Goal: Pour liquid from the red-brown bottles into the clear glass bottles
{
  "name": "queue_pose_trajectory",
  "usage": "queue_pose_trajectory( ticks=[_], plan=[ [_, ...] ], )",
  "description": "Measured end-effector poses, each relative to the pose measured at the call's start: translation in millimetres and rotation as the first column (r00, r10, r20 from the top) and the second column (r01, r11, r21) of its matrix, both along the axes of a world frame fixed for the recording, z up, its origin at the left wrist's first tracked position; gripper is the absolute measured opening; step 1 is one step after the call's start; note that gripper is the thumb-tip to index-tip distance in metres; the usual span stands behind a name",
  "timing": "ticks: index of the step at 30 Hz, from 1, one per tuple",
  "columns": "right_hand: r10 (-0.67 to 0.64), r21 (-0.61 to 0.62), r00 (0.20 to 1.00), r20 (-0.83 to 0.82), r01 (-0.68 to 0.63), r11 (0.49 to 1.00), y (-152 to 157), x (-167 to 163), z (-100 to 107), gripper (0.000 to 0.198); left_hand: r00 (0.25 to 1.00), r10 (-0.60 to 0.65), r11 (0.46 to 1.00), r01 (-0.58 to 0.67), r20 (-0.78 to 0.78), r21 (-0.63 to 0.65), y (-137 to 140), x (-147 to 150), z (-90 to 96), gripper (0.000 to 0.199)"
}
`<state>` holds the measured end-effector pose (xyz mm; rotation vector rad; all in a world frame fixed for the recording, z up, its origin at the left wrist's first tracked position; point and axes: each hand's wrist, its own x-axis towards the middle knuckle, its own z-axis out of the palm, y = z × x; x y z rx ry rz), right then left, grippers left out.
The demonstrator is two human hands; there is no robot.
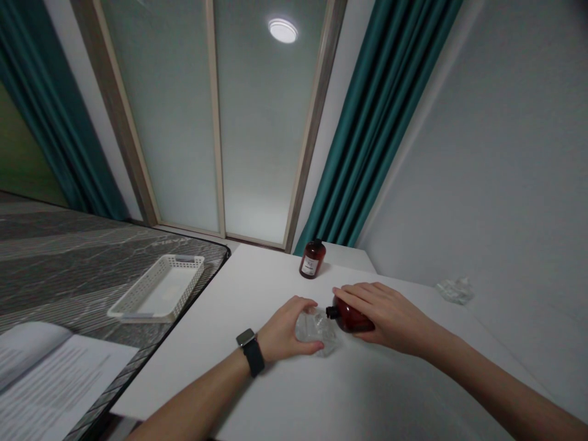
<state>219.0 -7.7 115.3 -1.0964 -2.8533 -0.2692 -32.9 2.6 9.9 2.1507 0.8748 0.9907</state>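
Observation:
My right hand (374, 311) is wrapped round a dark amber bottle (351, 318), tipped nearly flat. Its black neck points left, at the clear container. Whether anything flows from the mouth cannot be seen. My left hand (287, 331), with a black watch on the wrist, curls its thumb and fingers round the clear container (316, 331), which looks like a glass or plastic cup. Fingers hide part of its left side. A second amber bottle (312, 260) with a black top and a white label stands upright farther back.
All this is on a white table (257, 282). Crumpled clear plastic (454, 290) lies at the right, by the wall. To the left, a white basket (138, 286) and an open book (87, 380) rest on a grey patterned surface.

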Motion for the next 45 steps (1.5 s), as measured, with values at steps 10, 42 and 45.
queue_pose_trajectory(
  ticks=[10,42,45],
  plan=[
    [-0.008,-0.005,1.000,-0.005,0.008,1.000,-0.8,-0.8,1.1,0.075,1.000,0.003,1.000,-0.003,0.000,-0.004,-1.3,0.5,1.8,0.063],
    [0.012,0.026,1.000,0.020,-0.013,1.000,0.5,-1.9,4.6,0.076,1.000,-0.005,0.999,0.005,-0.005,0.034,0.2,1.5,-0.9,0.063],
    [0.009,0.028,1.000,0.028,-0.010,1.000,0.6,-1.5,3.4,0.075,1.000,-0.003,0.999,0.003,-0.004,0.042,0.5,1.8,-2.3,0.064]
  ],
)
